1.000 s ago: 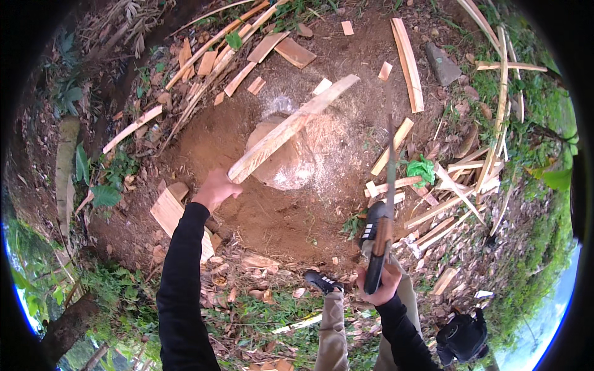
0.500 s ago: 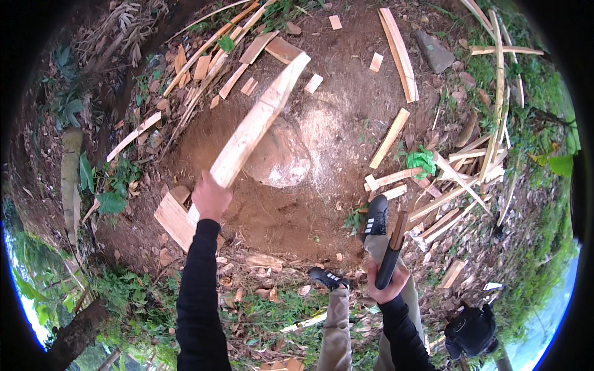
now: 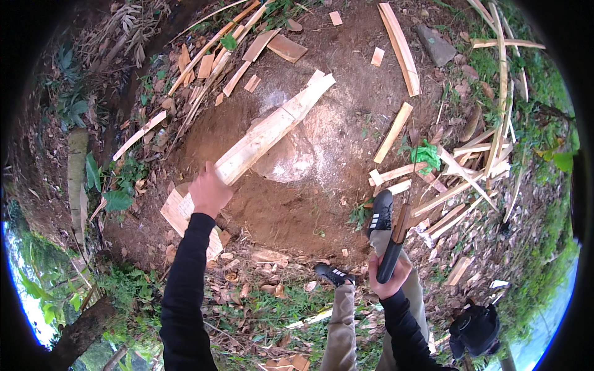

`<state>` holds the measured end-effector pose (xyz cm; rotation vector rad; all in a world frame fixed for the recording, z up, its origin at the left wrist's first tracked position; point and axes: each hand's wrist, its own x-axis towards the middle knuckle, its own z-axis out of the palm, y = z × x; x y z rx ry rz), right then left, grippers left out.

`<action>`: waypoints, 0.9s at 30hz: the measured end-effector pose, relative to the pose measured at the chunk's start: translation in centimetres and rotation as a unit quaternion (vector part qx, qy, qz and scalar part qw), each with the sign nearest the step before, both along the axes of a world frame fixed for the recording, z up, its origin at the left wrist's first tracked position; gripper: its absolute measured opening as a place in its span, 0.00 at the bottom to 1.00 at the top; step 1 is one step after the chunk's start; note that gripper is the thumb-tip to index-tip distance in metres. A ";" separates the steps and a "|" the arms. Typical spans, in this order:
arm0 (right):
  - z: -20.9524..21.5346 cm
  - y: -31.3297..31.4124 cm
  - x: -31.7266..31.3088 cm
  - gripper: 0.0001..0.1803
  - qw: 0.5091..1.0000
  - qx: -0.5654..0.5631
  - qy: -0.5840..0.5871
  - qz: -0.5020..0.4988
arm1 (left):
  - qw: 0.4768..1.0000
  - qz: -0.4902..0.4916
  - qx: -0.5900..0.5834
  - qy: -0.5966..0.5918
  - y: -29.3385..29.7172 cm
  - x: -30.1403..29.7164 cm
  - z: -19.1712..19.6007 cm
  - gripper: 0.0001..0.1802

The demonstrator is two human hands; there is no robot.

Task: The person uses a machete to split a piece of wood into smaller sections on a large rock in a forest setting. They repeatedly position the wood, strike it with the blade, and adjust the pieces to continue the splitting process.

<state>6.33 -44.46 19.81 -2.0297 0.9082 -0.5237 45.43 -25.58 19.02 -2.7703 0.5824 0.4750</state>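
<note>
My left hand (image 3: pixel 209 190) grips the near end of a long, pale wooden board (image 3: pixel 272 131), its fingers wrapped around the edge. The board slants away to the upper right, above a rounded wooden stump (image 3: pixel 291 164) dusted with light wood chips. A cut line crosses the board toward its narrower far end. In my right hand (image 3: pixel 390 279) is a machete (image 3: pixel 391 256) with a black handle, held in front of my right leg. Its brownish blade points away from me and looks foreshortened. Whether the board touches the stump I cannot tell.
A wide offcut board (image 3: pixel 176 213) lies beyond my left wrist. Wooden strips (image 3: pixel 461 185) pile up at the right beside a green plastic bag (image 3: pixel 426 154). A grey stone (image 3: pixel 436 44) sits far right. A black bag-like object (image 3: pixel 475 331) is near right. My shoes (image 3: pixel 381 213) stand on bare soil.
The board's far end has swung to the right and nearer, lower over the stump. My left hand stays around its near end. My right hand keeps the machete almost in place.
</note>
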 end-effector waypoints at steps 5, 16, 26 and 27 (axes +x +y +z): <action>0.9 -0.5 0.6 0.14 0.998 0.018 -0.053 -0.011 | 0.835 0.215 -0.132 0.489 2.8 3.3 1.9 0.23; 1.6 -1.7 0.6 0.13 0.998 0.019 -0.054 -0.009 | 0.438 0.467 -0.293 0.710 6.0 -4.8 -4.2 0.27; 3.5 -2.1 1.0 0.14 0.996 0.026 -0.076 0.033 | 0.428 0.417 -0.396 0.697 6.2 -1.8 -1.1 0.33; 3.3 -2.0 0.9 0.15 0.997 0.004 -0.068 0.035 | 0.418 0.416 -0.395 0.704 6.0 -1.6 -0.3 0.33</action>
